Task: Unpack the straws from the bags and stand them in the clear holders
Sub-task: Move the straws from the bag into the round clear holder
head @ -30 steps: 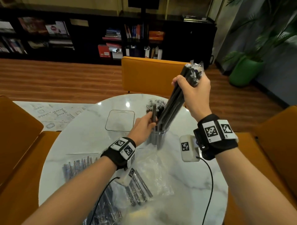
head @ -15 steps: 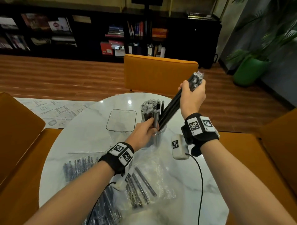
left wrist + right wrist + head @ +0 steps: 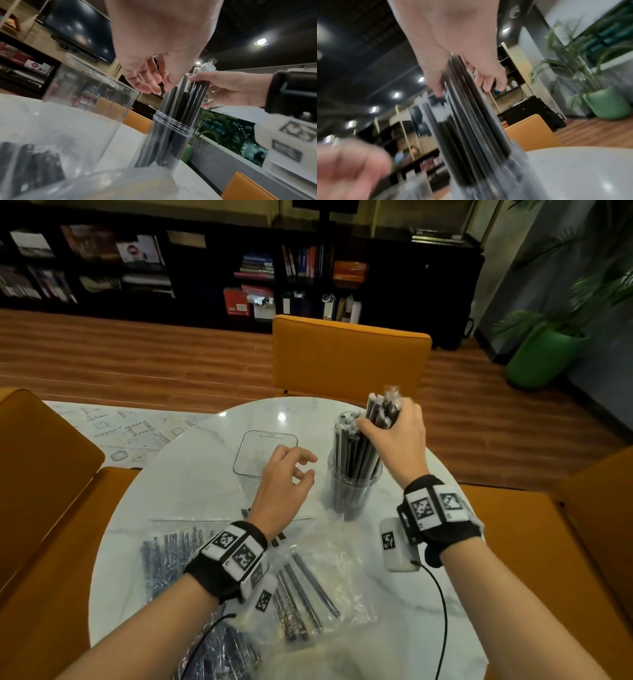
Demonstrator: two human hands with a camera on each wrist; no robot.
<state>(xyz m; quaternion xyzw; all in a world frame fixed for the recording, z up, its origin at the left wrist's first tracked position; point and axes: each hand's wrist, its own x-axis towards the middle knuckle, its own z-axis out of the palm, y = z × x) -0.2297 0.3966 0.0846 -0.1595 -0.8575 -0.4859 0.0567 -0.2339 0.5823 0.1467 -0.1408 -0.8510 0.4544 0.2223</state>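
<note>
I see an orange chair (image 3: 349, 354) at frame centre, a dark bookshelf (image 3: 205, 268) across the top, wood floor (image 3: 137, 354) between, and a green planter (image 3: 541, 357) at right.

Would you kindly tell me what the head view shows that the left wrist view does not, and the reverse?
Only the head view shows the clear plastic bags of bagged straws lying on the white marble table and the left wrist's black marker band. Only the left wrist view shows the wall-mounted dark screen and the round holder's threaded rim. Both show the round clear holder of black straws, the right hand gripping the bundle's top, the open left hand, and the empty square clear holder.
</note>
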